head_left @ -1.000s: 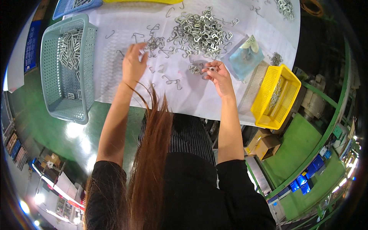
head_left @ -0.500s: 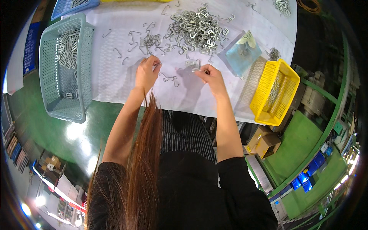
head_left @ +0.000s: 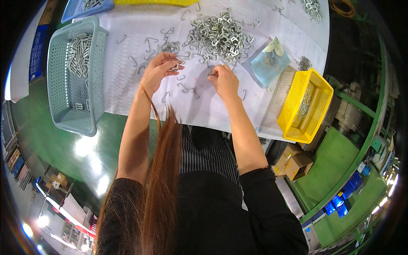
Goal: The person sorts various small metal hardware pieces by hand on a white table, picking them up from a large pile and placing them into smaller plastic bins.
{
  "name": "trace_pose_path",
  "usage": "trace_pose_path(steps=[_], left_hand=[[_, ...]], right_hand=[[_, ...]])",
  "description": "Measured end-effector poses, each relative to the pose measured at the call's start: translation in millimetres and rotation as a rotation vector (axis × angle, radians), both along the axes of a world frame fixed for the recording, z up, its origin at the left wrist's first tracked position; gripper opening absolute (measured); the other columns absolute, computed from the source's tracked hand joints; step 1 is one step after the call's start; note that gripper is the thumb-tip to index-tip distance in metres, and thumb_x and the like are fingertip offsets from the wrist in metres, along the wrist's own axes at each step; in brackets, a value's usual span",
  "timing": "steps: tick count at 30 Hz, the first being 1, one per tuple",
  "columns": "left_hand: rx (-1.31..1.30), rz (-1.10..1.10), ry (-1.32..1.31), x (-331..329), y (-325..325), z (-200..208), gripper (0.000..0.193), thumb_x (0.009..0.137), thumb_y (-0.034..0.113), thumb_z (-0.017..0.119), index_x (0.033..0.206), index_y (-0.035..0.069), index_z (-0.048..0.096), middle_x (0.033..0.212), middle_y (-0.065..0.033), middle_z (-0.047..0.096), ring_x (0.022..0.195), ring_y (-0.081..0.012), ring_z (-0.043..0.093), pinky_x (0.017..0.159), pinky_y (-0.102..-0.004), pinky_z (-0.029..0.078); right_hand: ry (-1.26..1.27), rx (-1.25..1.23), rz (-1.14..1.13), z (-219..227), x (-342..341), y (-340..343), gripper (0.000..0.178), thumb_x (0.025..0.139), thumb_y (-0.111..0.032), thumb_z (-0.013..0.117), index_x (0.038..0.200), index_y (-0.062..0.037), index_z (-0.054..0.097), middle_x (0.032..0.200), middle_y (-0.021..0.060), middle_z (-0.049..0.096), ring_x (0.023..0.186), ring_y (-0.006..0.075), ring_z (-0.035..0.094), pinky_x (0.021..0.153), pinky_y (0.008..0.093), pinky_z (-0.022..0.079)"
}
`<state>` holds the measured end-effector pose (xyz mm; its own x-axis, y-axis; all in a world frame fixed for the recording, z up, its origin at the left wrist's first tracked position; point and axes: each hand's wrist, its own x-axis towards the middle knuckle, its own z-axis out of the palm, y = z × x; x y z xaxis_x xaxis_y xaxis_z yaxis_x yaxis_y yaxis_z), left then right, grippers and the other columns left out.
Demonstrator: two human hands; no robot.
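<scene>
My left hand (head_left: 158, 73) is closed in a pinch on a small pale metal buckle (head_left: 176, 66), just below a cluster of thin wire hooks (head_left: 169, 46). To its right, my right hand (head_left: 224, 81) has thumb and fingers pressed together near the cloth; a dark sliver shows at its fingertips, too small to name. Beyond the hands lies a big heap of bent metal pieces (head_left: 221, 36). Several loose wire hooks lie about, among them a tangled pair (head_left: 189, 90) between my forearms and a single hook (head_left: 165, 97) beside my left wrist.
A grey-blue basket (head_left: 99, 63) with metal buckles stands at the left. On the right are a yellow basket (head_left: 287, 108) holding small metal parts, a light-blue plastic bag (head_left: 272, 68) and a small pile of wire parts (head_left: 303, 63). White sheeting (head_left: 127, 93) covers the table.
Both hands have moved slightly away from me, the right one also leftward. The buckle now shows in my left hand. Single hooks now lie beside my left wrist and right of my right wrist.
</scene>
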<state>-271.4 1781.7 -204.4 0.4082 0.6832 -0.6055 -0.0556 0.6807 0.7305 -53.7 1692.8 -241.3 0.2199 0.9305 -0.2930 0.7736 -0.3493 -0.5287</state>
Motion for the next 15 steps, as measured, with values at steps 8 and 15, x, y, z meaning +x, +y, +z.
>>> trace_pose_path(steps=[8, 15], left_hand=[[0.030, 0.141, 0.235, -5, -1, -17, 0.030, 0.083, 0.020, 0.064, 0.105, 0.000, 0.058, 0.089, -0.0053, 0.061, 0.078, -0.0145, 0.060, 0.066, -0.0263, 0.048], [0.861, 0.018, 0.943, 64, 31, -41, 0.028, 0.072, 0.028, 0.072, 0.089, 0.007, 0.064, 0.061, -0.0059, 0.057, 0.056, -0.0173, 0.053, 0.054, -0.0320, 0.042]], right_hand=[[1.495, -0.300, -0.416, 48, 21, -9, 0.016, 0.076, -0.017, 0.071, 0.074, -0.0089, 0.057, 0.072, -0.0048, 0.055, 0.061, 0.0064, 0.052, 0.047, 0.0188, 0.036], [0.641, -0.066, -0.196, 8, -6, 56, 0.017, 0.076, -0.016, 0.068, 0.088, -0.0083, 0.060, 0.080, 0.0043, 0.063, 0.067, 0.0186, 0.061, 0.052, 0.0282, 0.043]])
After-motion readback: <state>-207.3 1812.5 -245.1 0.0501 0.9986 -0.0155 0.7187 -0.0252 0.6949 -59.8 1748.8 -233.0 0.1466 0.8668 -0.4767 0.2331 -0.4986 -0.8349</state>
